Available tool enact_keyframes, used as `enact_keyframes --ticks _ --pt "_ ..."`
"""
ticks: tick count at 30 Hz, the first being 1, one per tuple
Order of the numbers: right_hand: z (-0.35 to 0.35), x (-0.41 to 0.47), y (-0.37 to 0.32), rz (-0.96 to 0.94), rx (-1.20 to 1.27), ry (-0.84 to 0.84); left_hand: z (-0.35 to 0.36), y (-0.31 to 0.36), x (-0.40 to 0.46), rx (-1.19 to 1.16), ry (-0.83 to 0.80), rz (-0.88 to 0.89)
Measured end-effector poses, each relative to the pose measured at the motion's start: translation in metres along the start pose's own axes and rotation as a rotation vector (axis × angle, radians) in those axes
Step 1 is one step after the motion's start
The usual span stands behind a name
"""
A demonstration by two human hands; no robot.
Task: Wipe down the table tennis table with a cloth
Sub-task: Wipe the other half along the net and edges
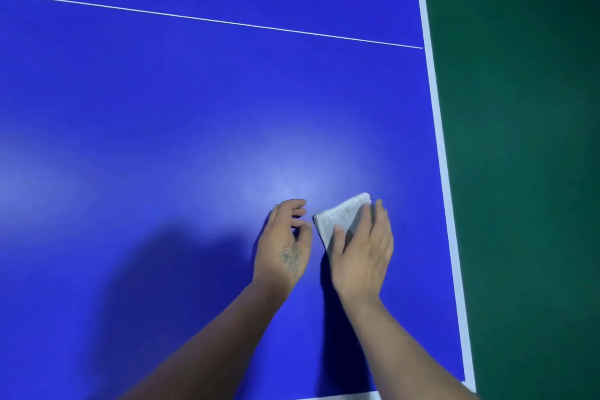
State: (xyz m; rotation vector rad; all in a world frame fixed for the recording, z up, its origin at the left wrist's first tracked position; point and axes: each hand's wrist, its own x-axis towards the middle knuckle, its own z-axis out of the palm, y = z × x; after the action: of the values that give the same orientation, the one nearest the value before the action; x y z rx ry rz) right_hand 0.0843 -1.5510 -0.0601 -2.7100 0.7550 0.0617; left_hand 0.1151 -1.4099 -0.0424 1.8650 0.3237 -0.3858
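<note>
The blue table tennis table [194, 123] fills most of the view, with a thin white centre line running across it. A folded grey-white cloth [341, 216] lies on the table near the right edge. My right hand [363, 253] lies flat on the cloth's near part, fingers straight, pressing it to the surface. Just left of the cloth is my left hand [285, 243], its fingers loosely curled and holding nothing, close to the cloth's left edge but apart from it.
The table's white border [444, 172] runs down the right side, with dark green floor [526, 172] beyond it. A white strip of the near edge shows at the bottom. My arms cast a shadow on the table at lower left.
</note>
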Motion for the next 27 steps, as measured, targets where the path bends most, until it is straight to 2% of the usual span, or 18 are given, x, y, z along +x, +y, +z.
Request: enact_keyframes --ticks 5,9,12,15,20,23,27 --pt "0.026 -0.008 0.001 0.007 -0.037 -0.110 -0.041 -0.012 0.010 -0.092 0.195 0.008" --pt "0.026 0.059 -0.010 0.083 -0.038 -0.114 -0.073 -0.028 0.019 -0.184 0.315 -0.027" --pt "0.026 0.105 -0.029 -0.003 -0.111 -0.181 -0.096 -0.036 0.016 -0.198 0.351 -0.030" --pt "0.033 0.115 -0.064 -0.174 -0.141 -0.264 -0.108 -0.043 0.008 -0.202 0.367 -0.039" --pt "0.054 0.050 -0.109 -0.657 -0.189 -0.340 -0.105 -0.045 -0.016 -0.215 0.397 -0.009" --pt "0.064 -0.010 -0.104 -0.865 -0.198 -0.329 -0.100 -0.045 -0.033 -0.199 0.392 -0.030" --pt "0.059 -0.083 -0.059 -0.979 -0.209 -0.392 -0.099 -0.049 -0.061 -0.210 0.445 -0.040"
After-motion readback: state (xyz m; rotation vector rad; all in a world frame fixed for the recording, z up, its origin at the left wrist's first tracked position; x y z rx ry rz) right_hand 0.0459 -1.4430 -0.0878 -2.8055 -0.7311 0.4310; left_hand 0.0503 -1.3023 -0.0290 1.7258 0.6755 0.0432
